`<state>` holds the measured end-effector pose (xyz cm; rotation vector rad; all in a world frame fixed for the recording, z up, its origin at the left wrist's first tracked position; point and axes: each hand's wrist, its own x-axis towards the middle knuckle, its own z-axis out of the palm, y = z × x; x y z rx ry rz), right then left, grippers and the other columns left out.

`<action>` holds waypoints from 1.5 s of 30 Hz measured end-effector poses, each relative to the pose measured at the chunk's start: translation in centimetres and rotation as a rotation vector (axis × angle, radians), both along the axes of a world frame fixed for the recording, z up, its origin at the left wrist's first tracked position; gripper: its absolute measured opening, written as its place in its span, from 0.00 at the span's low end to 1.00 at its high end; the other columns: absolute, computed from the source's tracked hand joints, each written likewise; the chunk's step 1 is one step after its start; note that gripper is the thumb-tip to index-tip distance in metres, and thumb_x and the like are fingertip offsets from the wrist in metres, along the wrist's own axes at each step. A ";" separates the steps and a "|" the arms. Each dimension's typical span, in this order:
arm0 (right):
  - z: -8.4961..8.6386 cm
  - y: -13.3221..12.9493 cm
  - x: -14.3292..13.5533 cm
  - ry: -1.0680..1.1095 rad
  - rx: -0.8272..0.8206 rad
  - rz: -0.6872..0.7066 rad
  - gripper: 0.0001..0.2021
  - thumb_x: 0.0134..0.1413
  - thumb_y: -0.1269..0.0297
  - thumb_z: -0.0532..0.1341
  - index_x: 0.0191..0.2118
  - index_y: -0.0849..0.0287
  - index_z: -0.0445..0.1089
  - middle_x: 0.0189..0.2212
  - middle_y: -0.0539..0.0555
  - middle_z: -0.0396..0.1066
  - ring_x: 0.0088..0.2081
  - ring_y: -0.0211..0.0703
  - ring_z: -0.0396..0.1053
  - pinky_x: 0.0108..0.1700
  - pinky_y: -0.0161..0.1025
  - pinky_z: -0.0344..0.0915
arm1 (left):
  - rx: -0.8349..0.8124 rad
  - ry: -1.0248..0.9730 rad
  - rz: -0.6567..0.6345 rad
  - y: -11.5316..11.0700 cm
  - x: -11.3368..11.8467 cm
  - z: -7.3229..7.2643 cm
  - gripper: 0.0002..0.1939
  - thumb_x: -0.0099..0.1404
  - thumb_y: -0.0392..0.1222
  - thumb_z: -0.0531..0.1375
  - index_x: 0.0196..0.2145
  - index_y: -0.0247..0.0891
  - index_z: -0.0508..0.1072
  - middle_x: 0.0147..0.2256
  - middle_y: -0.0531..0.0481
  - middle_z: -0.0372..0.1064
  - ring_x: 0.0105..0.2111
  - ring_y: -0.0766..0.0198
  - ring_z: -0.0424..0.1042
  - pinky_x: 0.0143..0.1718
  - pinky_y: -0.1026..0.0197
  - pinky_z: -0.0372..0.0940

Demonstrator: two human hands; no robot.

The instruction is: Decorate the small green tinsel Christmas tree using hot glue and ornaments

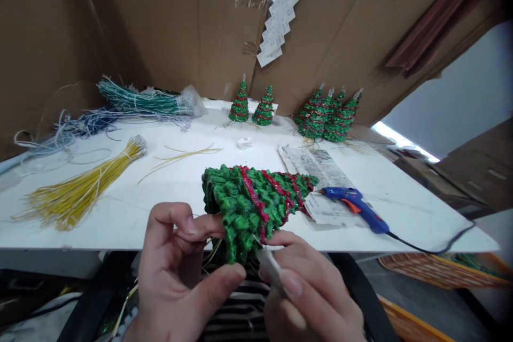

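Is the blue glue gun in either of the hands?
No, the glue gun lies on the white table, apart from the left hand and right hand at the large green tree.

So from where I'm standing, brown cardboard sheets point(180, 21) wall in a flat white worktop point(417, 214). Over right: plain bluish-grey wall point(452, 91), slanted strip of bright white light point(404, 141) beneath, grey floor point(420, 296) lower down.

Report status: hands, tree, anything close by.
Left hand on green tree, fingers at its open base. Right hand pinching pale object at tree's side. Blue glue gun beside the tip.
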<state>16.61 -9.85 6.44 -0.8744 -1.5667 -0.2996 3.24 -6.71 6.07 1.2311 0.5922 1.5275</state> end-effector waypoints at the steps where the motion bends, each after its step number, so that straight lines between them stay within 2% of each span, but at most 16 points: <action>1: -0.1 0.1 -0.1 0.035 0.007 0.000 0.09 0.60 0.76 0.55 0.29 0.59 0.66 0.19 0.45 0.69 0.20 0.30 0.68 0.35 0.35 0.78 | -0.001 0.001 -0.005 0.0 0.0 0.0 0.21 0.52 0.32 0.70 0.35 0.46 0.63 0.30 0.59 0.75 0.29 0.70 0.76 0.32 0.73 0.71; 4: -0.3 0.4 -0.6 0.135 0.083 -0.017 0.12 0.63 0.71 0.55 0.26 0.60 0.63 0.17 0.43 0.64 0.17 0.27 0.64 0.33 0.31 0.76 | -0.004 -0.009 -0.019 0.0 0.1 0.1 0.21 0.52 0.32 0.70 0.35 0.46 0.63 0.30 0.59 0.76 0.29 0.70 0.76 0.32 0.73 0.71; 6: -0.5 0.5 -0.9 0.152 0.114 -0.075 0.14 0.65 0.68 0.53 0.26 0.60 0.61 0.16 0.42 0.63 0.17 0.26 0.62 0.32 0.31 0.76 | -0.006 -0.019 -0.010 0.0 0.1 0.1 0.21 0.52 0.31 0.70 0.35 0.46 0.63 0.31 0.59 0.76 0.29 0.71 0.76 0.33 0.73 0.71; 9: -0.9 0.5 -1.4 0.141 0.065 -0.149 0.16 0.68 0.64 0.50 0.26 0.59 0.60 0.18 0.42 0.63 0.19 0.26 0.62 0.33 0.34 0.76 | 0.001 -0.027 -0.015 -0.1 0.2 0.0 0.20 0.52 0.30 0.69 0.35 0.46 0.64 0.31 0.60 0.76 0.31 0.71 0.76 0.36 0.73 0.71; 16: -1.0 0.9 -1.7 0.181 0.148 -0.136 0.17 0.67 0.63 0.51 0.25 0.60 0.60 0.18 0.42 0.60 0.17 0.26 0.58 0.29 0.34 0.76 | 0.003 -0.046 -0.028 -0.3 0.1 0.0 0.20 0.54 0.28 0.68 0.36 0.47 0.64 0.32 0.60 0.76 0.32 0.70 0.77 0.36 0.73 0.71; 19: -0.5 0.6 -1.4 0.147 0.112 -0.101 0.17 0.67 0.65 0.52 0.24 0.61 0.61 0.18 0.44 0.61 0.18 0.26 0.60 0.30 0.35 0.77 | 0.021 -0.053 -0.029 -0.3 0.2 0.1 0.19 0.54 0.28 0.67 0.36 0.47 0.64 0.32 0.59 0.77 0.33 0.70 0.77 0.36 0.73 0.71; 23: 0.2 0.0 -0.8 0.080 0.043 -0.039 0.16 0.65 0.69 0.53 0.24 0.62 0.63 0.18 0.45 0.62 0.19 0.29 0.64 0.32 0.37 0.78 | 0.034 -0.047 0.031 -0.3 0.3 0.0 0.20 0.52 0.28 0.69 0.35 0.46 0.65 0.31 0.59 0.75 0.33 0.70 0.76 0.38 0.72 0.72; 30: -0.2 -0.3 -0.6 0.110 0.025 -0.030 0.13 0.66 0.67 0.52 0.29 0.62 0.65 0.18 0.46 0.65 0.20 0.31 0.67 0.32 0.41 0.79 | 0.063 -0.025 0.094 -0.5 0.2 -0.2 0.20 0.51 0.28 0.69 0.35 0.46 0.66 0.31 0.59 0.74 0.33 0.71 0.76 0.40 0.72 0.72; 35: 0.2 -0.3 0.0 0.128 -0.019 0.111 0.06 0.63 0.71 0.54 0.36 0.64 0.67 0.22 0.48 0.68 0.22 0.33 0.68 0.34 0.43 0.79 | 0.119 0.024 0.080 -0.3 0.0 -0.3 0.22 0.51 0.25 0.67 0.37 0.46 0.65 0.33 0.60 0.75 0.35 0.71 0.76 0.41 0.73 0.71; 42: 0.9 0.2 0.8 0.199 -0.005 0.268 0.06 0.59 0.75 0.55 0.37 0.66 0.69 0.22 0.49 0.67 0.22 0.35 0.67 0.32 0.41 0.79 | 0.125 0.053 0.054 -0.2 0.0 -0.4 0.23 0.51 0.25 0.67 0.37 0.47 0.65 0.34 0.59 0.75 0.35 0.69 0.77 0.42 0.71 0.72; 45: 1.1 0.3 1.2 0.156 -0.029 0.285 0.07 0.59 0.76 0.55 0.38 0.66 0.70 0.25 0.52 0.70 0.24 0.36 0.70 0.33 0.39 0.78 | 0.129 0.056 0.054 -0.2 -0.1 -0.4 0.22 0.52 0.25 0.67 0.37 0.46 0.65 0.34 0.58 0.75 0.36 0.69 0.77 0.41 0.71 0.72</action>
